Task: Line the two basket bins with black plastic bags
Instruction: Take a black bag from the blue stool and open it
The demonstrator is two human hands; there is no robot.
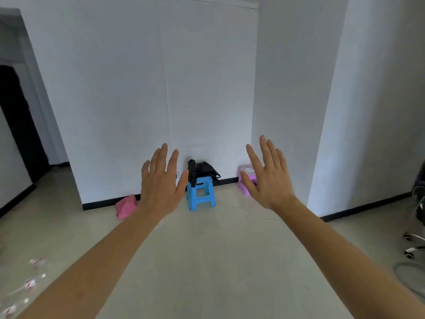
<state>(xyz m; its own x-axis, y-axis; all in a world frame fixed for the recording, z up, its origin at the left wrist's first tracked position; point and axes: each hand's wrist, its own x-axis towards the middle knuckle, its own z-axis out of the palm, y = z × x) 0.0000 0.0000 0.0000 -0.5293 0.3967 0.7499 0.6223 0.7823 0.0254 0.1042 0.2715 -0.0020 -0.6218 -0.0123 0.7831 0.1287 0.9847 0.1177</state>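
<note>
Black plastic bags point(202, 169) lie in a loose heap on a small blue stool point(200, 193) against the far wall. A pink basket bin point(126, 206) lies tipped on the floor to the stool's left. A lilac basket bin point(245, 180) stands to its right, partly hidden behind my right hand. My left hand point(161, 180) and my right hand point(268, 178) are held out in front of me, backs toward me, fingers spread, holding nothing. Both are well short of the stool.
Pale floor point(207, 261) stretches between me and the stool. A dark doorway point(18, 125) opens at the left. The wheeled base of an office chair point(416, 245) stands at the right edge. Several clear plastic bottles point(27, 284) lie at the lower left.
</note>
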